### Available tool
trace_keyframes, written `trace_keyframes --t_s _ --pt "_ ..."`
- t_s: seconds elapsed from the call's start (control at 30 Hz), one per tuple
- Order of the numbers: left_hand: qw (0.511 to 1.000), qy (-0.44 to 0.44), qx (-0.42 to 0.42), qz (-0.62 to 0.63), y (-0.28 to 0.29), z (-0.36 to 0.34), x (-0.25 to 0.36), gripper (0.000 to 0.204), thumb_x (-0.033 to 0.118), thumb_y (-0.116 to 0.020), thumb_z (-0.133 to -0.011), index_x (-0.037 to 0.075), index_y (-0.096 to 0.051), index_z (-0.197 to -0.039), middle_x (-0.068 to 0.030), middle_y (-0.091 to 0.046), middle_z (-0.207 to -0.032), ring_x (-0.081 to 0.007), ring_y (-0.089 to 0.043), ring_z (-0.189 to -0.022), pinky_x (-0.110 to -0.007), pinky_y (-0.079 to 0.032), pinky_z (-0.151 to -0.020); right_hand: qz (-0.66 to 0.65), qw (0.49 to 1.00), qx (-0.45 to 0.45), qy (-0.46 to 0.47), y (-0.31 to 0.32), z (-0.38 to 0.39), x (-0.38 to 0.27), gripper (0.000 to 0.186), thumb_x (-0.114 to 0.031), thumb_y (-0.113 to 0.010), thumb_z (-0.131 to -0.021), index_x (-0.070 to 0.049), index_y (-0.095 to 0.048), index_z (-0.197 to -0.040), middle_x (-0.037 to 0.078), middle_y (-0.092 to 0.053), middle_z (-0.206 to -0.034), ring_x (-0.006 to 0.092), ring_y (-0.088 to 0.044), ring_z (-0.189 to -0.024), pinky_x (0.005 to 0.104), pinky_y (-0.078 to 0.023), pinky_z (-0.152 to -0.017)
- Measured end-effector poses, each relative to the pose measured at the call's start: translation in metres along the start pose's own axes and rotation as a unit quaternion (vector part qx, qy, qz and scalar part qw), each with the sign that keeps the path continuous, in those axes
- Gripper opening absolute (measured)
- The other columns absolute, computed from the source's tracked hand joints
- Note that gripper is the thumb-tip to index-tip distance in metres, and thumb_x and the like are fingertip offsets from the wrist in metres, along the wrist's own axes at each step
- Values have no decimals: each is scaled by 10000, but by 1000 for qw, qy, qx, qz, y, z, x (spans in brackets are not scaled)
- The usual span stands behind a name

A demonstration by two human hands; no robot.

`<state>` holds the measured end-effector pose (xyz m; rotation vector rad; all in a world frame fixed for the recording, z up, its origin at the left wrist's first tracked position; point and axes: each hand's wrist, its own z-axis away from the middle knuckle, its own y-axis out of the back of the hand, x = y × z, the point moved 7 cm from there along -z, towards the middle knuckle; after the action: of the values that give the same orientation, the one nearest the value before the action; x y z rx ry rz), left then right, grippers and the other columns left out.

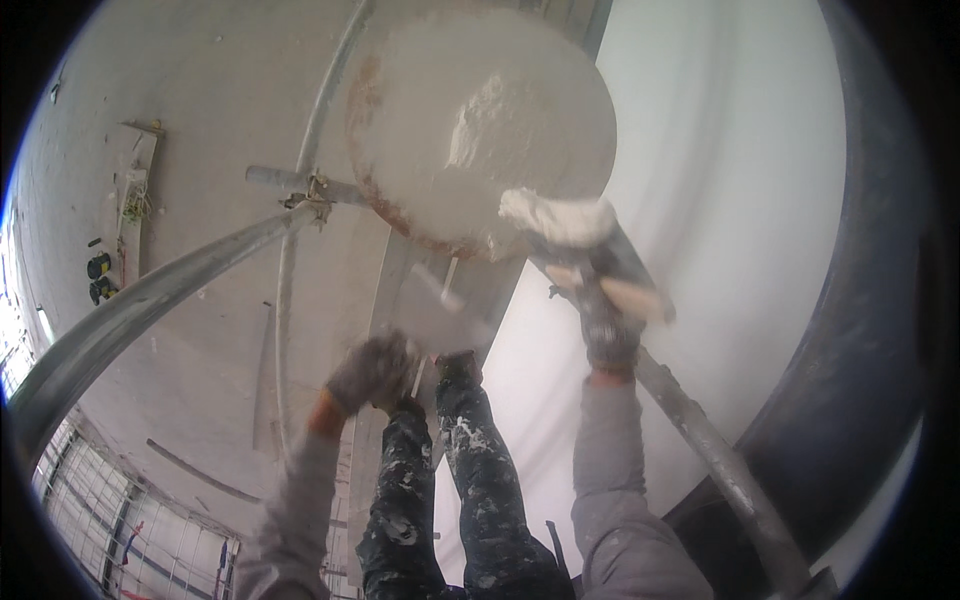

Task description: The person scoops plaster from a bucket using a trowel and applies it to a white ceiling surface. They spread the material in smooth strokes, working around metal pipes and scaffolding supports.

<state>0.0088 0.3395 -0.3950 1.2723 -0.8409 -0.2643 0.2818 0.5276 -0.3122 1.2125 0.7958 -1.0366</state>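
Grey-sleeved forearms (610, 460) nearest. Your grey-gloved right hand (608, 325) wraps the wooden handle (642, 299) of a flat grey trowel (628, 258), loaded with white paste (565, 220), at the edge of a round, rust-rimmed pan (405, 110) holding a white heap (490, 125). Your grey-gloved left hand (375, 372): blurred, grip cannot be told.

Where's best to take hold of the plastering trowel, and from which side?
Probably the pale handle, from the near side: it lies crosswise there, while white plaster loads the far edge of the trowel. The right grip wraps its middle.
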Motion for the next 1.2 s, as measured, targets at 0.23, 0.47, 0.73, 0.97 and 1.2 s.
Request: trace_keyframes --t_s 0.23,0.47,0.73,0.97,1.2 --pt "530 325 -64 781 73 -101 -56 310 262 -656 -982 29 -640 -1186 -65 -689 -922 -134 -657 -740 -292 -554 -623 -167 917 -144 333 12 36 -136 235 -267 -723 -830 -151 -765 -1031 110 -745 -1113 376 -662 -1173 539 -468 -1063" --pt "725 280 -21 628 278 -95 -15 310 222 -704 -958 -7 -643 -1157 -15 -646 -800 -77 -597 -632 -246 -518 -566 13 950 -141 276 34 41 -213 284 -217 -760 -787 -177 -741 -1068 40 -716 -1196 336 -639 -1207 531 -475 -1070" --pt "710 289 58 639 383 8 57 341 138 -744 -904 27 -642 -1210 -71 -681 -964 -162 -638 -821 -283 -543 -701 -47 987 -67 140 67 45 -205 348 -25 -650 -939 -48 -659 -1286 140 -684 -1258 265 -638 -1203 413 -532 -1011" --pt "554 307 246 734 333 91 122 387 369 -686 -982 -3 -586 -1018 -60 -617 -758 -169 -588 -671 -326 -469 -616 307 945 -16 112 43 36 -23 377 -51 -533 -925 -43 -632 -1289 197 -657 -1288 359 -615 -1212 451 -486 -1034" --pt "411 443 232 762 114 122 188 279 288 -607 -1014 15 -639 -967 -72 -662 -765 -172 -614 -705 -345 -502 -641 440 875 -197 50 -86 36 203 393 -78 -508 -898 -75 -616 -1276 203 -665 -1220 406 -618 -1163 506 -476 -1008"
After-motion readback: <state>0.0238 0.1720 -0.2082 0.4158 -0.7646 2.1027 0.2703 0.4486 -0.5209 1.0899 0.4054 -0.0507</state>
